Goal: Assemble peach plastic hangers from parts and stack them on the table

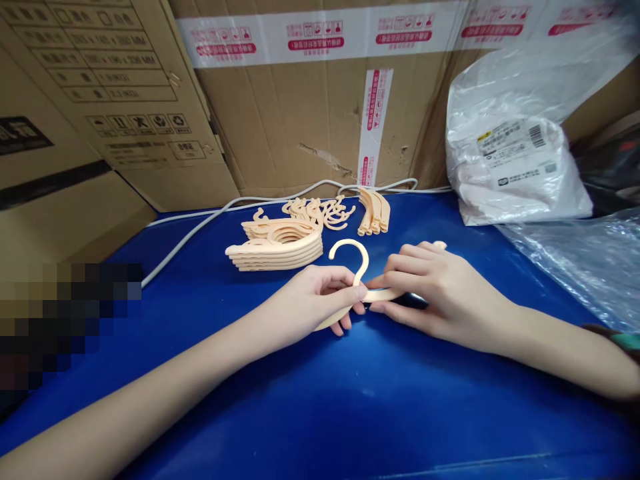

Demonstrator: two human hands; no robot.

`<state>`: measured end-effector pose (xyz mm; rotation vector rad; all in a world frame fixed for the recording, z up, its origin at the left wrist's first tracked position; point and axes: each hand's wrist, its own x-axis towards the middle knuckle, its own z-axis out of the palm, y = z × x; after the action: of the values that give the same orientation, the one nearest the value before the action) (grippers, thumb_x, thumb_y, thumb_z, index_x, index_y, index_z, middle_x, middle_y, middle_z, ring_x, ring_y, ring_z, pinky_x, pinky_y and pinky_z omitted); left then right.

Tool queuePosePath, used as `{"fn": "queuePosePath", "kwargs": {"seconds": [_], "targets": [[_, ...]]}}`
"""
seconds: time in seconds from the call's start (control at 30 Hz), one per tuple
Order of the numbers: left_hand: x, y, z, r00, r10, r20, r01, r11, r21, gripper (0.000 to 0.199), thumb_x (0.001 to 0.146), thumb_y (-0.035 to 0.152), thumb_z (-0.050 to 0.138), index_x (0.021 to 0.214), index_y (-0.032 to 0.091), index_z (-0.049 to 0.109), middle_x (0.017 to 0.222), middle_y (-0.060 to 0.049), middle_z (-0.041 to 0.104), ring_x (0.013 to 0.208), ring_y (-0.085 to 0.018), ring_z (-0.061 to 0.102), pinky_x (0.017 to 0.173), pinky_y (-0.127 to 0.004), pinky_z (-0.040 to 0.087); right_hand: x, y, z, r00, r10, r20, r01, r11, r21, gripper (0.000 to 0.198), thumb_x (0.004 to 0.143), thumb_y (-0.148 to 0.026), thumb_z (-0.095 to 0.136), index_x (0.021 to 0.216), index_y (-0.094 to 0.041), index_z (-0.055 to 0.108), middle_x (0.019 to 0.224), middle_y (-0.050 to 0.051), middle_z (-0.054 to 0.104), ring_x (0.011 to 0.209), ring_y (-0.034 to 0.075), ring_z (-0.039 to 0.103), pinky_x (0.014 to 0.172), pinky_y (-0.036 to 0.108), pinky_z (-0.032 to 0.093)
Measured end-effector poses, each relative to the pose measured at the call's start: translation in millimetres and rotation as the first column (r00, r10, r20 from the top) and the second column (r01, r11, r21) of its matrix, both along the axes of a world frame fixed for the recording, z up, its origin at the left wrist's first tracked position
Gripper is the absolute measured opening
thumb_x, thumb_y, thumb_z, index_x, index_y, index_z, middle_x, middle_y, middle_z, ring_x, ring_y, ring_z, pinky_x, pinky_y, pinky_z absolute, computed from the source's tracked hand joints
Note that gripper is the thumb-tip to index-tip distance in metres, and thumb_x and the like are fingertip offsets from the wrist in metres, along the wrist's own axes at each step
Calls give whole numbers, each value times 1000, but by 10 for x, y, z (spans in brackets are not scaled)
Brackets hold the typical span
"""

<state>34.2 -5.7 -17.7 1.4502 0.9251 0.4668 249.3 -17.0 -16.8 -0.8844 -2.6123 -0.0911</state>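
Note:
Between my two hands is a cream plastic hanger [364,261] with its hook standing up and curling to the left. My left hand [325,293] pinches it at the base of the hook, thumb on top, and partly covers the left arm. Fingers of my right hand [433,290] close round the hanger's right arm, whose end shows past the knuckles. Behind my left hand lies a stack of cream hanger pieces [280,257]. Farther back are a heap of loose hooks [320,210] and a bundle of curved arm pieces [374,212].
The blue tabletop [350,413] runs under everything. A white cable [187,243] crosses along the back. Cardboard boxes [300,113] stand behind and at the left. A white plastic bag with labels [520,160] sits at the back right, beside clear plastic film [585,260].

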Motion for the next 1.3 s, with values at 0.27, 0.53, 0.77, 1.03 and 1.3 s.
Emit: {"fn": "queuePosePath", "kwargs": {"seconds": [0.27,0.53,0.77,1.03,1.3], "targets": [[-56,-56,49,972,-77,-223,144,941,305,35,92,50,51,80,17,54,63,7,43,53,-7,39,46,-18,28,7,5,19,994,-106,-30,108,992,70,33,93,-49,52,100,-22,69,98,8,65,90,23,55,86,42,36],[-59,-129,80,729,116,-675,499,585,639,32,100,44,34,86,19,47,72,-1,61,59,-17,55,53,-26,27,-12,-4,-3,971,-238,-9,237,965,110,44,89,-57,52,91,-17,70,108,13,64,103,29,54,99,50,35],[-59,-103,79,655,134,-744,620,467,630,35,102,43,26,87,19,47,76,-3,68,60,-20,62,50,-26,31,-13,9,-33,965,-259,-28,261,961,96,67,85,-69,49,119,-14,64,118,15,62,111,31,51,104,51,31],[-60,-99,76,644,145,-752,638,441,631,33,103,41,27,88,19,47,79,-4,70,59,-20,63,48,-27,32,-4,17,-42,972,-236,-10,236,969,74,69,86,-70,47,128,-15,58,117,14,62,111,30,51,102,49,33],[-49,-108,92,625,143,-767,646,457,612,33,103,41,28,90,18,48,81,-4,70,62,-20,64,48,-25,31,-10,13,-39,976,-219,-16,220,974,56,70,85,-70,46,127,-15,57,120,15,61,111,30,52,98,48,37]]}}
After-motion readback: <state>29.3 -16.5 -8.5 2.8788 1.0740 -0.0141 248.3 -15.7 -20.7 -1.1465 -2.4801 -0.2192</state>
